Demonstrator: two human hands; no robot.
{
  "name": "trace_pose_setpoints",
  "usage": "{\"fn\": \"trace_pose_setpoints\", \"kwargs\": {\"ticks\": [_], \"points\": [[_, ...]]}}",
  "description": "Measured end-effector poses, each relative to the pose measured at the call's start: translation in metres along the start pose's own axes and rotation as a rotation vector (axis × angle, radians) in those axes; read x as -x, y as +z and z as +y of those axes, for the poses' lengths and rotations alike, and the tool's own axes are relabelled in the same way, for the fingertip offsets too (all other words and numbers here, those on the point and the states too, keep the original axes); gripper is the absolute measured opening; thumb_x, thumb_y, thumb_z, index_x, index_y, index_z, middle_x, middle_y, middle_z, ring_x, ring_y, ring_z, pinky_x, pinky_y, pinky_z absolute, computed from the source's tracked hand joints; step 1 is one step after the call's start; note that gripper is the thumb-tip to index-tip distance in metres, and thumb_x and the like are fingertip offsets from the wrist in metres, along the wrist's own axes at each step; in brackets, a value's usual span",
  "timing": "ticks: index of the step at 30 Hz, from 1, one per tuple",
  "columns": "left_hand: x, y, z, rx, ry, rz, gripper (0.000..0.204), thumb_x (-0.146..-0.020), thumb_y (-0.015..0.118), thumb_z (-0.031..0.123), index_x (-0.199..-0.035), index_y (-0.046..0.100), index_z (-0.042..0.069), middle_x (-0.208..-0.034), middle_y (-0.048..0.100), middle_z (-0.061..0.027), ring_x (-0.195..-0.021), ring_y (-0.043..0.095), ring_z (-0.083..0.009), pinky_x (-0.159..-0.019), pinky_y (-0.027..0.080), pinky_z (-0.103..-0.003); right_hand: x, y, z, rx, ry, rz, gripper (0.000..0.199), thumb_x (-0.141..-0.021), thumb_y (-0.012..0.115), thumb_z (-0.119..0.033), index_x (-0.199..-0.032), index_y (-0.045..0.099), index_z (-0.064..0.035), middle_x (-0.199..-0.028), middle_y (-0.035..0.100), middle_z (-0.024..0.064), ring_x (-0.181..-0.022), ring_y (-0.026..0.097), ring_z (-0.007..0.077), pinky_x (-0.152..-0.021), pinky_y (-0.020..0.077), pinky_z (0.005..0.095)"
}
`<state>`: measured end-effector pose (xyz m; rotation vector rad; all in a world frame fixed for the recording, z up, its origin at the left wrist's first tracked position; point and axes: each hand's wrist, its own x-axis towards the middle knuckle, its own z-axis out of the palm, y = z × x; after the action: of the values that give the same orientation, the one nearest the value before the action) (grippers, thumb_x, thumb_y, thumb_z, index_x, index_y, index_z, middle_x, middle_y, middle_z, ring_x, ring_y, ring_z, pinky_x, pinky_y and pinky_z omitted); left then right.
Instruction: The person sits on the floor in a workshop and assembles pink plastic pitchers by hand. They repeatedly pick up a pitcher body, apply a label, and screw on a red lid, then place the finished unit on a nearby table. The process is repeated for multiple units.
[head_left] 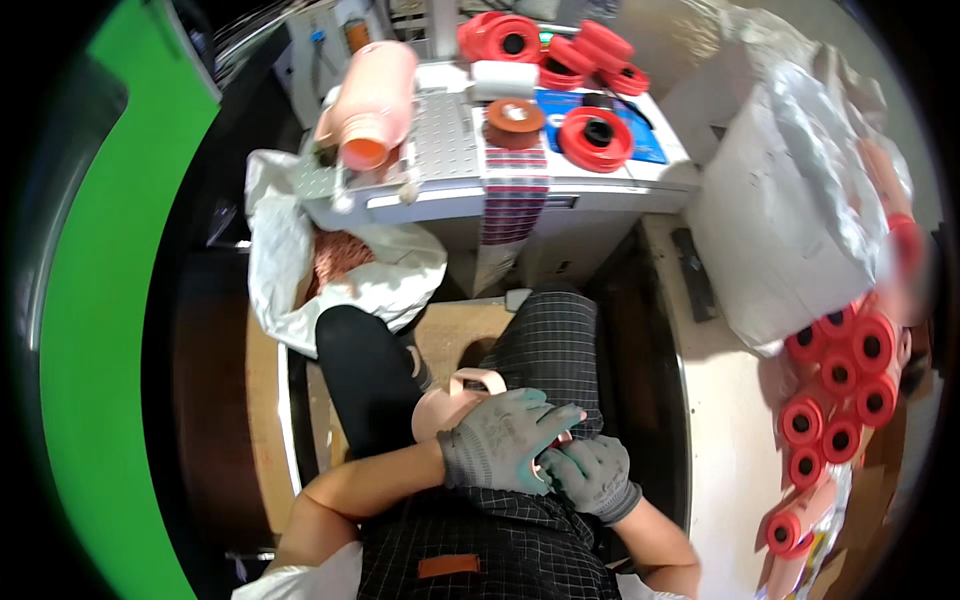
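Observation:
A pale pink plastic bottle with a loop handle [436,412] lies across my lap, its mouth end toward the right. My left hand [505,440], in a grey glove with green palm coating, is closed over its body and neck. Close against that end is my right hand [592,478], gloved alike, with fingers curled in at the mouth. What the right fingers pinch is hidden between the two hands. A bit of red shows beneath the left fingers.
Ahead, another pink bottle [378,100] lies on a worktop beside red round lids [596,139] and a brown tape roll [515,122]. A label strip [514,210] hangs down. White bags stand left [275,290] and right [780,210]. Red-ended bottles [840,375] are piled at right.

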<state>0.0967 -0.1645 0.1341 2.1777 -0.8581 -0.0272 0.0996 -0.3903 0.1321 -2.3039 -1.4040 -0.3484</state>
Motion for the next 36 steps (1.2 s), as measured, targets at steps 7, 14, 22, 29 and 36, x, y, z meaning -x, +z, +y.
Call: {"fn": "trace_pose_setpoints", "kwargs": {"ticks": [7,14,22,29,36], "points": [[0.024,-0.037,0.002,-0.007,0.008,0.405,0.077,-0.069,0.095,0.035,-0.129,0.063,0.000,-0.112,0.072,-0.0136,-0.096,0.072,-0.0309,-0.086,0.060,-0.041,-0.027,0.043,-0.013,-0.262,0.344,0.559,0.011,-0.091,0.069,-0.017,-0.083,0.068,-0.0091,-0.072,0.064,0.0060,-0.063,0.061,0.0199,-0.057,0.0448,0.0315],[0.072,-0.051,0.014,-0.049,-0.093,0.423,0.072,-0.067,0.095,0.043,-0.122,0.069,0.006,-0.117,0.072,-0.0128,-0.106,0.073,-0.0321,-0.095,0.060,-0.045,-0.124,0.059,0.014,-0.693,0.313,0.620,0.025,-0.102,0.057,-0.016,-0.119,0.057,0.0018,-0.111,0.061,0.0174,-0.098,0.063,0.0304,-0.081,0.0545,0.0347],[0.072,-0.040,0.005,0.008,-0.054,0.418,0.065,-0.072,0.093,0.038,-0.121,0.066,0.005,-0.122,0.072,-0.0165,-0.114,0.070,-0.0364,-0.101,0.057,-0.049,-0.195,0.137,0.033,-0.834,0.379,0.310,0.071,-0.090,0.078,-0.019,-0.150,0.045,-0.0009,-0.145,0.052,0.0240,-0.119,0.061,0.0352,-0.101,0.0529,0.0434],[0.045,-0.052,-0.003,0.001,-0.056,0.407,0.066,-0.065,0.098,0.035,-0.113,0.066,0.005,-0.104,0.070,-0.0144,-0.091,0.072,-0.0337,-0.081,0.059,-0.045,-0.108,0.008,0.087,-0.486,0.403,0.504,0.007,-0.092,0.072,-0.003,-0.097,0.071,0.0024,-0.115,0.071,0.0179,-0.104,0.070,0.0292,-0.091,0.0555,0.0366],[0.014,-0.047,-0.009,-0.329,0.380,0.366,0.058,-0.073,0.093,0.034,-0.117,0.066,0.005,-0.101,0.070,-0.0132,-0.087,0.073,-0.0298,-0.073,0.060,-0.037,-0.084,-0.220,0.195,0.108,0.363,0.991,0.016,-0.097,0.073,-0.007,-0.111,0.070,0.0003,-0.101,0.071,0.0090,-0.086,0.066,0.0147,-0.079,0.0537,0.0292]]}}
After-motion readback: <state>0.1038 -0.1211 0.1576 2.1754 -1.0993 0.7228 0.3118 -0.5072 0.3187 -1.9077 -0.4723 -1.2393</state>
